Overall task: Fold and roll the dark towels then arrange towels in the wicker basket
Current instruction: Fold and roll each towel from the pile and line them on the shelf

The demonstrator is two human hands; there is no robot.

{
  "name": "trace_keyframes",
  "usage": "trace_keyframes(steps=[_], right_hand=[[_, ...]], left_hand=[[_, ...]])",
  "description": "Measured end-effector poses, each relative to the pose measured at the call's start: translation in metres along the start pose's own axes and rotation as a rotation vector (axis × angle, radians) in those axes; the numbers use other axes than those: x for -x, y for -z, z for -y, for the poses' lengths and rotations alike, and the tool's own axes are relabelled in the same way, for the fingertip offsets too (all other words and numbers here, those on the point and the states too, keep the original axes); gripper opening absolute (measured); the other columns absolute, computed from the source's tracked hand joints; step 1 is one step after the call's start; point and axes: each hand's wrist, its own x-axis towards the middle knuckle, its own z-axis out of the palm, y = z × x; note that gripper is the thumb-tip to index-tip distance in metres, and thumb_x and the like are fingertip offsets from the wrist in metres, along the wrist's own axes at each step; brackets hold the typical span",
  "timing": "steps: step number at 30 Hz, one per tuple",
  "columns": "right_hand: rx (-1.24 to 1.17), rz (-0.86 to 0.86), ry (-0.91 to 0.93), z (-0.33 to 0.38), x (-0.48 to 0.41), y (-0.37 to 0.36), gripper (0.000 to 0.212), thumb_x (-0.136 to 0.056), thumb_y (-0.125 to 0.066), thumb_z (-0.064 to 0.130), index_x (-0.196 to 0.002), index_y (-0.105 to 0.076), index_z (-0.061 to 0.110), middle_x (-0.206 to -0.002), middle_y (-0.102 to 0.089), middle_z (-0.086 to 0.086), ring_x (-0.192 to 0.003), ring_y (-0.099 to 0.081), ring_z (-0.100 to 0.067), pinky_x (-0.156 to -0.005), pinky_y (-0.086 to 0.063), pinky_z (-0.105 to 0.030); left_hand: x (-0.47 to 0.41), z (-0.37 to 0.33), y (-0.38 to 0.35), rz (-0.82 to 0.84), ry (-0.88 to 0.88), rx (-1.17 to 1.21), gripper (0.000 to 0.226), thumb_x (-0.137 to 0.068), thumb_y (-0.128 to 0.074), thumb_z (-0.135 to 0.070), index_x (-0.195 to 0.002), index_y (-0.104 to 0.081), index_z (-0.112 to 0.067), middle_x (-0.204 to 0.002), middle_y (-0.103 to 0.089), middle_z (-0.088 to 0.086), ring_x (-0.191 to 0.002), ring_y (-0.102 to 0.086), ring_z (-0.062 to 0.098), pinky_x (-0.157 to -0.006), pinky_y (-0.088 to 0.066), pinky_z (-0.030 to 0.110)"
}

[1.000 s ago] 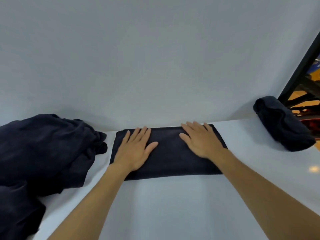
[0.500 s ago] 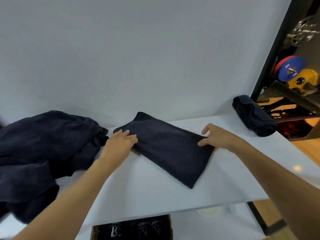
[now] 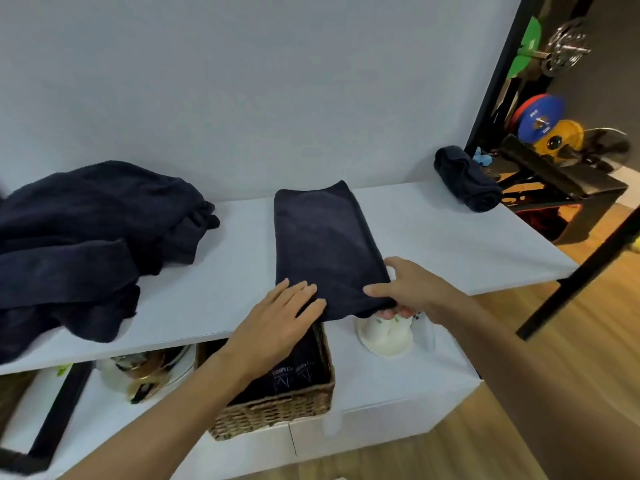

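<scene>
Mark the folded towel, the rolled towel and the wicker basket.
folded towel (image 3: pixel 323 244), head view, middle of top face
rolled towel (image 3: pixel 465 178), head view, middle of roll
wicker basket (image 3: pixel 277 414), head view, front wall

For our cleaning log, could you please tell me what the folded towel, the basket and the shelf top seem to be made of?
The folded towel looks like soft dark terry or microfibre: matte, fuzzy nap. The basket appears to be woven wicker: tan interlaced strands. The shelf top seems smooth white laminate or painted board, with a faint sheen; which one is unclear.
</scene>
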Motion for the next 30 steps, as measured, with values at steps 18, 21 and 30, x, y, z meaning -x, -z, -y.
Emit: trace_keyframes(steps=[18, 21, 30], right_hand=[[0.265, -0.219, 0.573, -0.017, -0.009, -0.006, 0.027, -0.095, -0.061, 0.018, -0.12, -0.064, 0.027, -0.116, -0.064, 0.012, -0.105, -0.055, -0.002, -0.092, -0.045, -0.018], [0.193, -0.249, 0.503, -0.016, -0.023, -0.003, 0.024, -0.094, -0.062, 0.021, -0.117, -0.06, 0.03, -0.111, -0.06, 0.01, -0.102, -0.053, -0.004, -0.079, -0.038, -0.009], [0.972, -0.421, 0.992, -0.029, -0.036, 0.004, 0.025, -0.082, -0.07, 0.04, -0.096, -0.076, 0.02, -0.121, -0.057, -0.001, -0.11, -0.051, -0.019, -0.084, -0.046, -0.038]], left_hand=[[-0.036, 0.036, 0.041, 0.0, 0.663, 0.957, 0.022, -0.095, -0.059, -0.012, -0.109, -0.064, -0.028, -0.105, -0.063, -0.007, -0.094, -0.061, 0.013, -0.066, -0.042, 0.014], [-0.037, 0.036, 0.036, -0.116, 0.702, 0.942, 0.012, -0.09, -0.067, -0.011, -0.089, -0.062, -0.022, -0.091, -0.06, -0.006, -0.072, -0.055, 0.007, -0.064, -0.038, 0.016], [-0.017, 0.038, 0.024, -0.092, 0.221, 0.219, 0.033, -0.089, -0.048, -0.037, -0.102, -0.072, -0.017, -0.117, -0.054, -0.002, -0.095, -0.053, 0.017, -0.08, -0.049, 0.033]])
